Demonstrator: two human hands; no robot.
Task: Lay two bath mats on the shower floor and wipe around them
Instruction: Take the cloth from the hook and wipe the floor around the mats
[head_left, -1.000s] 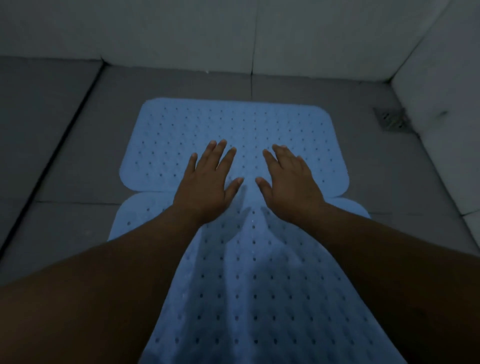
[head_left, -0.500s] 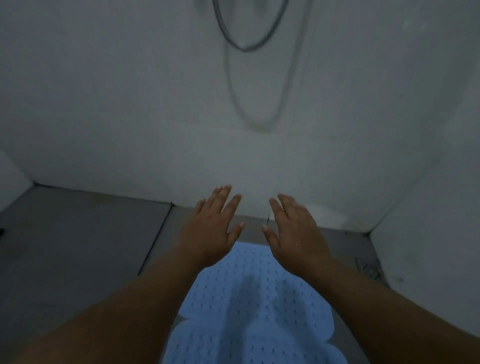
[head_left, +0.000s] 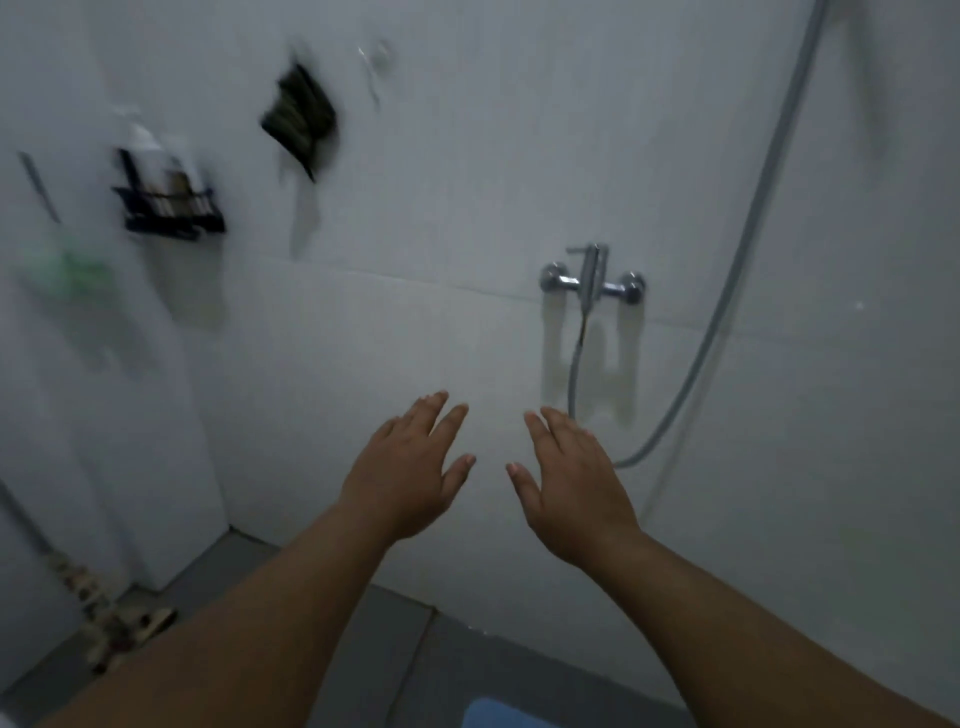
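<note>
- Head view, nearest at 6 o'clock: a corner of a blue bath mat (head_left: 506, 713) shows on the grey shower floor (head_left: 384, 649), cut off by the lower edge. Only this one sliver of mat is visible; I cannot tell whether the second mat lies beside it.
- Both forearms rise from the lower corners toward the centre. The left hand (head_left: 408, 475) and the right hand (head_left: 574, 488) hang in the air side by side, palms down, fingers straight and slightly spread, holding nothing.
- The mat lies well below and nearer than both hands, apart from them, at roughly 6 o'clock from the grip; neither hand touches it.
- No cloth or wiper is seen in either hand, so the wiping step looks not yet begun.
- At 8 o'clock on the floor sits a blurred cluster of small objects (head_left: 111, 631), too smeared to name.
- Farther, at 1 o'clock, a chrome shower mixer tap (head_left: 592, 283) is fixed to the white tiled wall (head_left: 415, 338), with a grey shower hose (head_left: 737, 291) looping down to its right.
- At 10 o'clock a dark wall rack (head_left: 169, 208) holds bottles; a dark cloth (head_left: 301, 122) hangs at 11 o'clock.
- Risks, as I judge them: the person's gaze is off the floor, so a foot could scuff or ruck the mat; a wet floor could let the mat slide; a hand could snag the hose loop.
</note>
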